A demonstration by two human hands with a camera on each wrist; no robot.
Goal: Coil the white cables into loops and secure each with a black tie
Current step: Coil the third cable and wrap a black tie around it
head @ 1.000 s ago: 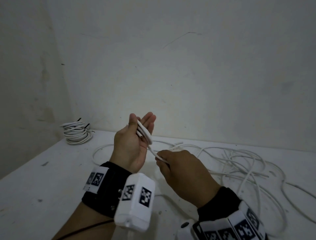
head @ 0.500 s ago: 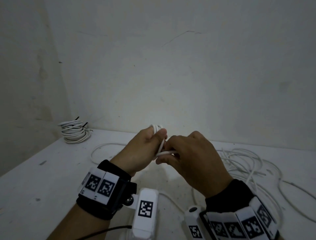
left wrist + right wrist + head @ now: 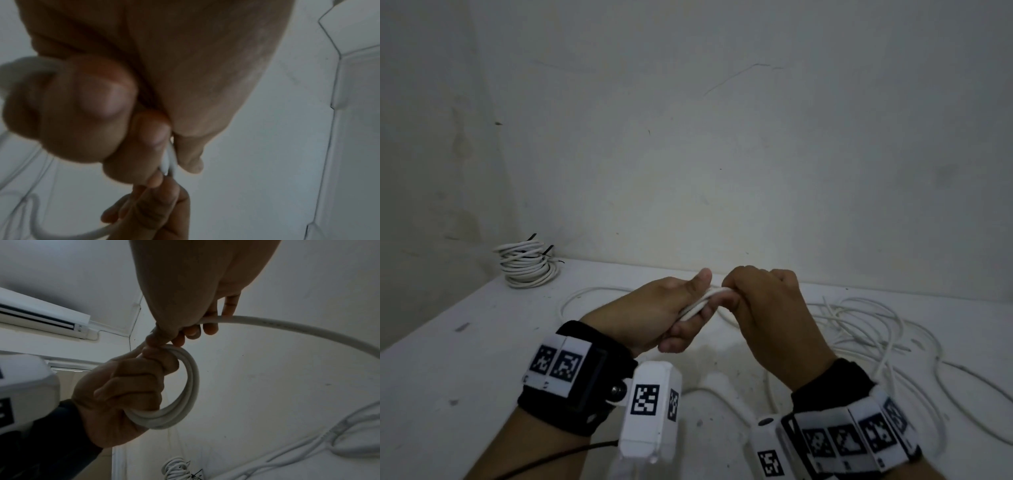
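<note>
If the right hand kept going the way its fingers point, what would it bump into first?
Almost at once the left hand, which grips the cable loops that the right hand feeds; they look to be touching already.

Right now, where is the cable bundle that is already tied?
In the head view, the tied bundle lies at the table's far left corner near the wall, well left of both hands and apart from the loose cable.

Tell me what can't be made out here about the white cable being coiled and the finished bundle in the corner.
- Loop count in the small white cable coil: the left hand covers it in the head view; strands merge in the right wrist view.
- Right hand grip: hidden behind its own knuckles in the head view.
- Black ties on the finished white bundle: too small.
- Loose white cable ends: cut off or tangled.
</note>
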